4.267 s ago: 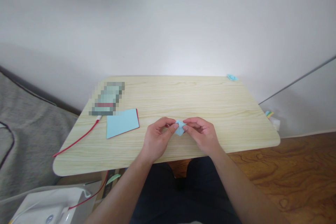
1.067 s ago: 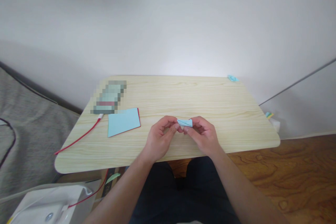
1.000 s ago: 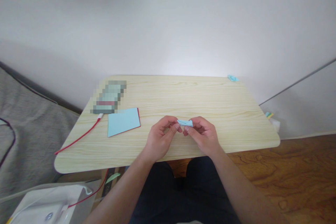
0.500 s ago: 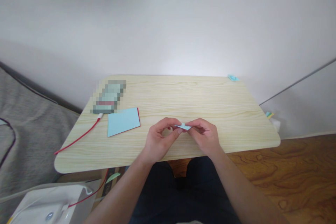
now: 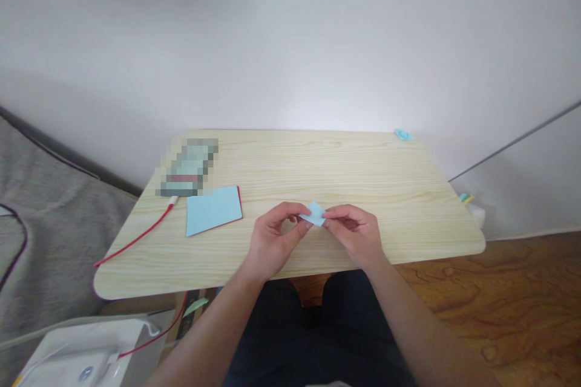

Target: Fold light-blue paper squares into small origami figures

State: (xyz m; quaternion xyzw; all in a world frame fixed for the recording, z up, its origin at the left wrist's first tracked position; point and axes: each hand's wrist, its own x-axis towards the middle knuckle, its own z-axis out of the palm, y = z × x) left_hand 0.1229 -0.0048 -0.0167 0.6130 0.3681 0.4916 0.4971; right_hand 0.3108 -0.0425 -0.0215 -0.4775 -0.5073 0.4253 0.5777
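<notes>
- Left grip [image 5: 275, 234]: the left corner of a small folded blue paper [image 5: 315, 213] is pinched between thumb and forefinger.
- Right grip [image 5: 358, 233]: the right corner is pinched in the same manner; neither side is let go.
- Paper held over the near middle of the surface [image 5: 290, 160], one point turned to the far side; whether the surface is touched cannot be told.
- Two-sided hold probably chosen so that the piece is kept taut and level, with its middle left uncovered for creases to be seen.
- Forearms brought in from the near edge, converging; wrists bent slightly inward, fingers curled, thumbs on the near side. Steadiness seems to be favoured over reach.
- Blue-topped sheets [image 5: 213, 211], a red edge showing at right, laid to the left, presumably within easy reach.
- Blurred phone-like device [image 5: 189, 168] set just beyond them, red cable [image 5: 136, 240] led off the left edge, perhaps for charging.
- Small crumpled-looking blue piece [image 5: 403, 134] placed at the far right corner, apparently out of the way.
</notes>
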